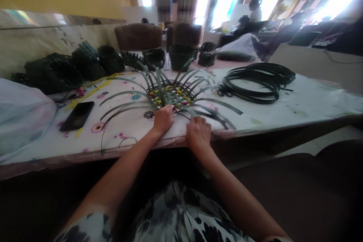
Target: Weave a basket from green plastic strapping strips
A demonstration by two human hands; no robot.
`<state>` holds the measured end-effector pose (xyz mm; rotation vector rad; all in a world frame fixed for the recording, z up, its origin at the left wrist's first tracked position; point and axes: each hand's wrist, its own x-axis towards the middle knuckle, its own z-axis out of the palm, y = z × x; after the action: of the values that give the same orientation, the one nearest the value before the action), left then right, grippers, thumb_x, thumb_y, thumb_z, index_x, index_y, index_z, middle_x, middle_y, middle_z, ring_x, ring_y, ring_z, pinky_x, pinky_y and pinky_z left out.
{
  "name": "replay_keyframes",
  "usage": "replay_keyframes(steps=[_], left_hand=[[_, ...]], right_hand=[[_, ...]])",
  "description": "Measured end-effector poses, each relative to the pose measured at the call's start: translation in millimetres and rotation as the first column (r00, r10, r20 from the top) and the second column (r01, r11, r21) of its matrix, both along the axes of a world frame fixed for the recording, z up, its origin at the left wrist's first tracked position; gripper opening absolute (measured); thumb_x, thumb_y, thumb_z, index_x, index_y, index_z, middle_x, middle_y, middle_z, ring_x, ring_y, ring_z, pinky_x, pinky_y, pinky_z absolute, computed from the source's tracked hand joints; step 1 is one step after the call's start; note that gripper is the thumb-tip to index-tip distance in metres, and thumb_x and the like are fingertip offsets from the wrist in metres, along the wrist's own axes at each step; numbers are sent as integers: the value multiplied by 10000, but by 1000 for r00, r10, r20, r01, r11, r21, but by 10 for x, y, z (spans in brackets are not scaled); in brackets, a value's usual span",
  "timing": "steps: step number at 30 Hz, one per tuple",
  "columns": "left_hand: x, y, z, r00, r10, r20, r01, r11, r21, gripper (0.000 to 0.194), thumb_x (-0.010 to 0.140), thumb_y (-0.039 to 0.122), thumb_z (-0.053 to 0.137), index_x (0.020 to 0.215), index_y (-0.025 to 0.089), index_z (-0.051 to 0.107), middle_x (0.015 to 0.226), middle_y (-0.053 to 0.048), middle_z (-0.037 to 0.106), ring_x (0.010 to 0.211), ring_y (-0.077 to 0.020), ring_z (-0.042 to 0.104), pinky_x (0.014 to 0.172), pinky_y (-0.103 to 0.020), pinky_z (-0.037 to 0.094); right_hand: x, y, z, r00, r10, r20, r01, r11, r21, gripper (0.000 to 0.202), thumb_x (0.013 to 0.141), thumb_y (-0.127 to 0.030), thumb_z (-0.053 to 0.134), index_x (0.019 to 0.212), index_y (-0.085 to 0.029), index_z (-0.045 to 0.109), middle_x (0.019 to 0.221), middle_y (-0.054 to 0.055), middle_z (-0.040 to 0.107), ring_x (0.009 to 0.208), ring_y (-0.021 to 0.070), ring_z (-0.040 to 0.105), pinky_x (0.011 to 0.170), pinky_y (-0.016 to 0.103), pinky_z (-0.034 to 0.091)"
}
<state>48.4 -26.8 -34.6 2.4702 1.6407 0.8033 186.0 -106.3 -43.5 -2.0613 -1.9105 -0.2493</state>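
A partly woven basket [176,93] of dark green flat strips lies on the table before me, with yellow and a few red bits in its weave. Long loose strips fan out all round it and curve down to the tablecloth. My left hand [164,118] is closed in a pinch on the basket's near rim. Just right of it, my right hand [198,130] is curled over a green strip [193,112] at the near right side, with the fingers pressed together. Its fingertips and thumb are mostly hidden.
Coils of green strip [252,96] and scissors [224,91] lie to the right. A phone [77,116] and a white plastic bag [25,117] are at left. Finished-looking dark green baskets [153,57] line the back. Beyond are chairs [138,37] and a person [255,10].
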Motion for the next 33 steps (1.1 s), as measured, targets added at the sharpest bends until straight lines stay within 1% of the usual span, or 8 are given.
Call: replay_keyframes(steps=[4,7,13,18,22,27,30,33], left_hand=[[-8,0,4,1000,5,11,-5,1000,-6,209,970,239,478,941,165,671,915,-84,716,865,-215,676,748,-284,459],[-13,9,-7,1000,8,0,-8,1000,-1,220,976,253,470,951,168,671,944,-90,718,886,-221,675,750,-287,459],[-28,41,-22,1000,-16,-22,16,1000,-2,205,964,226,477,975,167,673,1008,-91,714,921,-215,667,783,-282,470],[-37,51,-22,1000,-7,-17,8,1000,15,197,945,253,518,991,169,691,1010,-94,713,916,-229,664,764,-293,478],[-43,39,-23,998,-51,45,51,999,2,236,888,180,563,1044,222,736,1017,-42,720,906,-195,659,767,-270,480],[-46,33,-19,997,-68,37,69,997,-24,384,859,111,540,1106,306,759,926,-13,715,799,-160,645,679,-241,456],[-55,47,-28,995,-83,48,83,997,-5,377,851,104,551,1089,298,770,892,-16,715,773,-153,636,655,-232,441],[-60,67,-48,996,-82,43,81,996,24,355,854,118,565,1082,296,771,895,-19,718,760,-154,631,635,-233,427]], right_hand=[[105,126,-44,988,67,-136,-65,998,22,504,959,-251,427,1431,-77,448,1257,204,596,1095,290,569,906,383,452],[231,220,-27,970,180,-162,-182,983,4,464,951,-207,417,1400,-142,511,1227,145,632,996,225,621,821,287,472],[396,365,122,942,329,62,-325,944,-63,469,944,-166,411,1363,-301,573,1187,72,659,885,177,647,701,249,440],[384,469,280,921,335,198,-317,941,-121,393,992,-219,387,1285,-295,638,1078,80,691,834,179,650,627,258,373],[412,533,356,905,358,230,-330,931,-154,378,993,-236,419,1311,-312,608,1006,61,694,801,180,652,575,269,310],[439,558,375,877,432,211,-394,897,-197,344,986,-223,438,1263,-303,625,1004,51,707,858,185,662,580,264,302],[389,607,374,883,415,219,-378,906,-189,295,991,-220,420,1156,-261,660,1038,55,720,876,192,672,590,272,312],[359,691,368,893,391,220,-343,911,-229,274,997,-243,411,1130,-266,649,1027,44,734,873,199,681,582,271,307]])
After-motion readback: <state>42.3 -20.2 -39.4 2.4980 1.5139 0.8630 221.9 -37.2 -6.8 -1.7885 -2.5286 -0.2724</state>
